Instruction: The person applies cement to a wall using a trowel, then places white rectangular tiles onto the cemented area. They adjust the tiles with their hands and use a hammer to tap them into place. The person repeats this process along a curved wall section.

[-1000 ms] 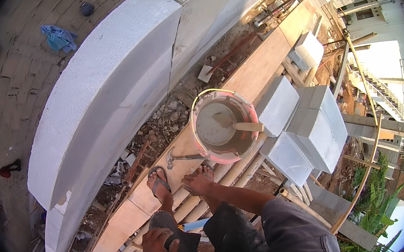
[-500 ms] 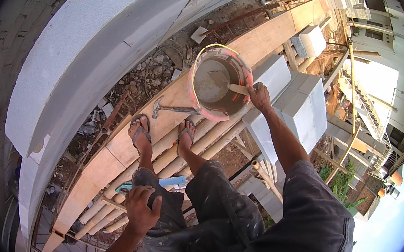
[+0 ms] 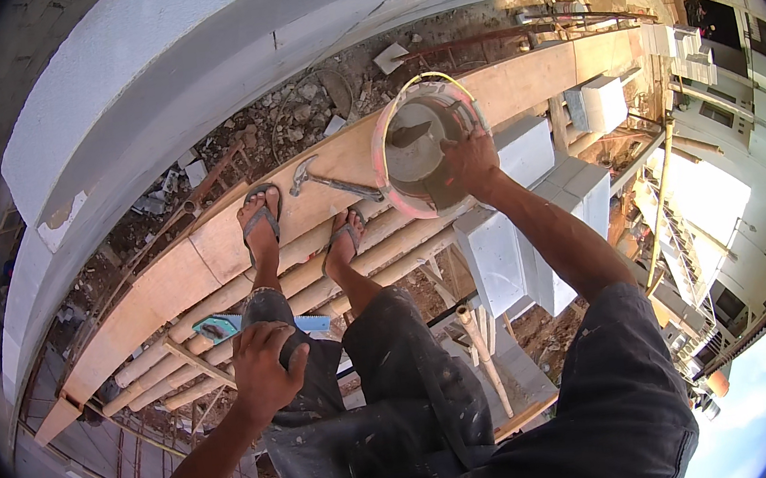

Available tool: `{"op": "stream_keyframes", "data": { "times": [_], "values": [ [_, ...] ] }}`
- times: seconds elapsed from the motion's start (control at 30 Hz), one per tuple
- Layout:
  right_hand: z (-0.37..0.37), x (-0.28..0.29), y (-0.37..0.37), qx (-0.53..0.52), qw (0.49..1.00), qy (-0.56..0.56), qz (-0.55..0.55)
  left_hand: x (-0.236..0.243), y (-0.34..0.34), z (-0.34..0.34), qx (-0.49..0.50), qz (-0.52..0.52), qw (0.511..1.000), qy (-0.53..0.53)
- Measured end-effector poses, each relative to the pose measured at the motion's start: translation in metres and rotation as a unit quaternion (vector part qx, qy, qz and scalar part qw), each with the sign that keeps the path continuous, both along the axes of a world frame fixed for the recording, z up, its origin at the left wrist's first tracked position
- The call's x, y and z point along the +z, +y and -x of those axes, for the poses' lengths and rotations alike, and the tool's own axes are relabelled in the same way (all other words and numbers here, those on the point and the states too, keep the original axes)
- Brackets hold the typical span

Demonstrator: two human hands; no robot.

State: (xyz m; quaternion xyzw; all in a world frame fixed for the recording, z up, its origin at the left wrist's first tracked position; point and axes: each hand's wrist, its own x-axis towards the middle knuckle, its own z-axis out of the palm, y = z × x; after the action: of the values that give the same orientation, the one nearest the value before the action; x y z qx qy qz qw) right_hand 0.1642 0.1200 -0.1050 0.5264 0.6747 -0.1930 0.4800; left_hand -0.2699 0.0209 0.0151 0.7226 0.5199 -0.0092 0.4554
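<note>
My right hand is closed on the hidden handle of a trowel over a round, reddish-rimmed bucket. The trowel's dark blade shows inside, against wet grey mortar. Down by my left knee, my left hand has its thumb apart from its curved fingers and appears to hold nothing. Behind that hand and knee lies a handsaw with a turquoise handle and bluish blade. A claw hammer rests on the plank between my feet and the bucket.
I stand in sandals on a wooden plank with bamboo poles alongside. A pale block wall curves along the left. White blocks are stacked at the right. Rubble covers the ground below.
My right hand has shifted over the bucket's opening, and the trowel handle seen before is now covered by it. My left hand stays by the knee. The whole view has tilted slightly.
</note>
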Motion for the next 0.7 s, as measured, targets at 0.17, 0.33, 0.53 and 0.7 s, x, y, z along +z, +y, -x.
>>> {"op": "stream_keyframes", "data": {
  "times": [0.17,0.33,0.53,0.7],
  "values": [
    [-0.028,-0.011,0.015,0.199,0.978,0.023,-0.063,0.0,-0.006,-0.003,0.012,0.001,1.0,-0.006],
    [-0.053,-0.047,-0.016,0.007,0.999,-0.02,-0.043,0.0,-0.003,-0.004,0.001,0.014,1.0,-0.018],
    [-0.013,-0.02,-0.03,-0.451,0.883,0.092,0.093,0.012,-0.006,0.0,0.015,0.028,0.999,0.018],
    [-0.022,-0.034,-0.054,-0.821,0.517,0.161,0.183,0.005,-0.009,-0.006,0.008,0.002,1.0,0.028]
  ]
}}
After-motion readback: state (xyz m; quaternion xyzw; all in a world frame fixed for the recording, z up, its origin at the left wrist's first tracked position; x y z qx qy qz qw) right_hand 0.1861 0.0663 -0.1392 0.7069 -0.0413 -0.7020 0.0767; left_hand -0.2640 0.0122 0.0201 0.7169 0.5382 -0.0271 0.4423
